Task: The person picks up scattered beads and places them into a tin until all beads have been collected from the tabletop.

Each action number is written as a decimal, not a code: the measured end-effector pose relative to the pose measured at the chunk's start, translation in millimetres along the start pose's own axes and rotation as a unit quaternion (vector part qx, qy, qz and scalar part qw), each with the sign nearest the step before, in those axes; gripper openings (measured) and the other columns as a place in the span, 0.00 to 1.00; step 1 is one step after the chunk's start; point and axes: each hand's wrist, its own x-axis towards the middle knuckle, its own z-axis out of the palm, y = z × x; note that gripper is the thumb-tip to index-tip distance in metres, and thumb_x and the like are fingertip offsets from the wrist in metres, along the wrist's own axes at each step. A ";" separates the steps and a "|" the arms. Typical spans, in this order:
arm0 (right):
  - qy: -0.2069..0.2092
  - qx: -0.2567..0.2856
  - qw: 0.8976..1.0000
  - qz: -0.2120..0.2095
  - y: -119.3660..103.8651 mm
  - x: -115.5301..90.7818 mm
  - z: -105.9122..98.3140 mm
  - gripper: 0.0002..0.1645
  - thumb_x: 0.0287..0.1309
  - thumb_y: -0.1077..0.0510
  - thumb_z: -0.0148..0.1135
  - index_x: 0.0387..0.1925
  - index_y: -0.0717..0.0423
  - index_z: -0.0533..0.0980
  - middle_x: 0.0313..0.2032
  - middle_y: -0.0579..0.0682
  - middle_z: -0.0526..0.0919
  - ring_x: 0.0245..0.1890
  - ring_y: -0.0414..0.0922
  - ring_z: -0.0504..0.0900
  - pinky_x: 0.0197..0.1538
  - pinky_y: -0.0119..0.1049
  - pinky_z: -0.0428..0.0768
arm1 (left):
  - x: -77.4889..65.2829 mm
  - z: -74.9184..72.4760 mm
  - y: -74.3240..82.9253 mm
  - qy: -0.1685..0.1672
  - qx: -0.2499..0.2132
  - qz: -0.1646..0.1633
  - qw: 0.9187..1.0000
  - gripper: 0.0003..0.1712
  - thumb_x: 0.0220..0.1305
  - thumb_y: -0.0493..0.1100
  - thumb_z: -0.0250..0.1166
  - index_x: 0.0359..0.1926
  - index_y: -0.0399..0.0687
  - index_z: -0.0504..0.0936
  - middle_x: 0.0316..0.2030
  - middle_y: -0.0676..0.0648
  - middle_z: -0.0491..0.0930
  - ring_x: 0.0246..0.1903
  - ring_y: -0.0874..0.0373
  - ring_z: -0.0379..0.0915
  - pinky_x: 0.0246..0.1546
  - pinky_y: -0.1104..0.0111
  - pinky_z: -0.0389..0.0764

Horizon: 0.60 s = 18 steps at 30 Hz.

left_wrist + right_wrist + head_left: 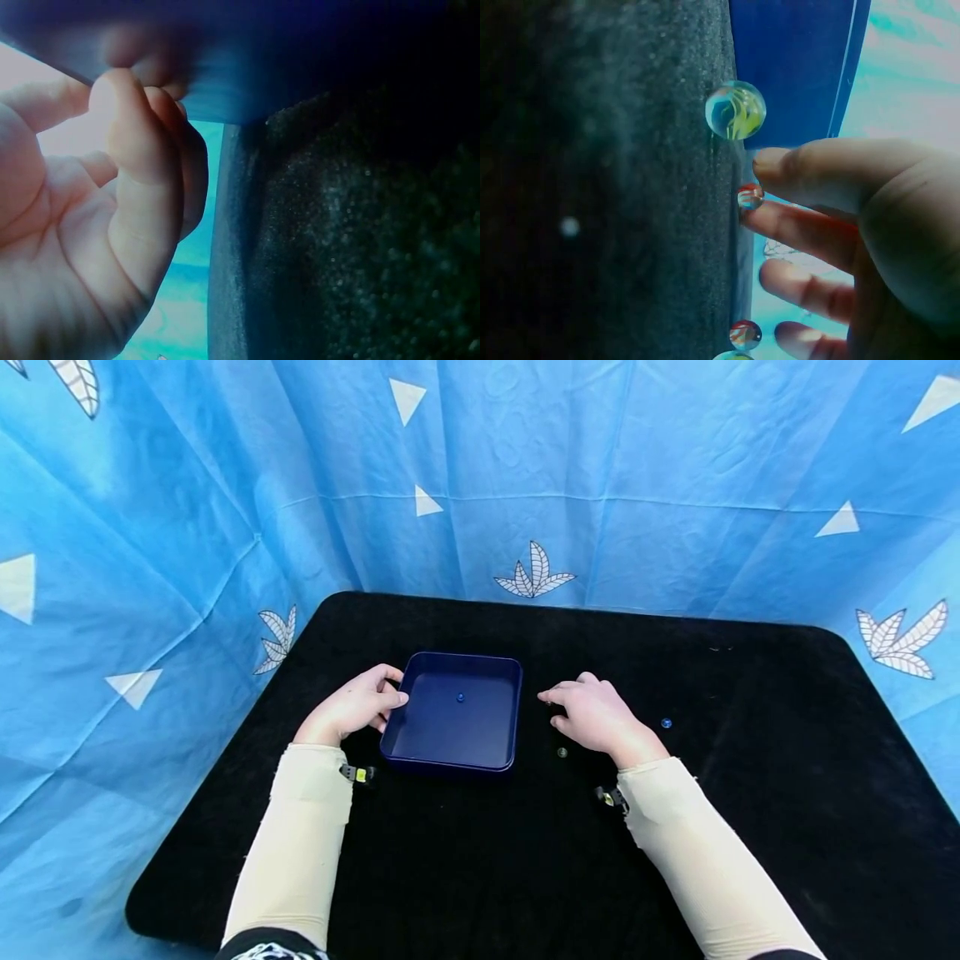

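My left hand (362,700) holds the left side of a square dark-blue tray (506,718), thumb over the rim and fingers outside. In the left wrist view its curled fingers (142,157) meet the tray's wall. A small blue marble (461,697) lies inside the tray. To the right of the tray, my right hand (592,714) reaches low over the table. In the right wrist view, a red-and-white marble (750,196) sits between its parted thumb and index finger; whether they touch it I cannot tell. Nearer the camera lies a clear marble with yellow swirls (736,110).
Black cloth covers the table (480,860). A blue marble (667,723) lies right of my right hand, and another marble (562,752) just below its thumb. Faint glints (720,648) show farther back. A blue patterned curtain (480,460) hangs behind and at the sides.
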 end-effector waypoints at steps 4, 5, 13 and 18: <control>0.029 0.012 0.999 -0.016 1.0 -0.9 0.1 0.15 0.56 0.63 0.69 0.45 0.47 0.87 0.44 0.46 0.87 0.40 0.54 0.76 0.41 0.55 0.75 | 0.8 0.6 1.7 0.004 0.006 0.002 1.000 0.24 0.73 0.41 0.61 0.64 0.37 0.66 0.37 0.38 0.74 0.28 0.47 0.76 0.31 0.58 0.84; 0.034 0.016 0.999 -0.018 1.8 -1.4 0.2 0.14 0.55 0.64 0.69 0.42 0.47 0.88 0.41 0.45 0.86 0.38 0.53 0.76 0.40 0.55 0.75 | 1.2 1.0 2.2 0.004 0.007 0.002 1.000 0.24 0.73 0.42 0.61 0.64 0.37 0.66 0.37 0.38 0.74 0.28 0.46 0.76 0.31 0.57 0.84; 0.042 0.022 0.999 -0.024 2.0 -4.0 0.2 0.12 0.54 0.66 0.67 0.35 0.47 0.87 0.37 0.43 0.85 0.36 0.51 0.76 0.42 0.55 0.76 | 1.8 3.0 -0.3 0.003 0.000 -0.001 1.000 0.24 0.74 0.42 0.61 0.64 0.38 0.67 0.38 0.38 0.74 0.29 0.47 0.75 0.32 0.58 0.83; 0.065 0.023 0.997 -0.028 -3.1 -1.8 -3.0 0.11 0.56 0.65 0.67 0.36 0.47 0.87 0.36 0.42 0.85 0.35 0.50 0.76 0.40 0.53 0.75 | 2.8 -0.4 -1.1 -0.007 -0.001 -0.002 1.000 0.25 0.75 0.39 0.59 0.66 0.33 0.64 0.36 0.38 0.72 0.31 0.48 0.72 0.32 0.59 0.83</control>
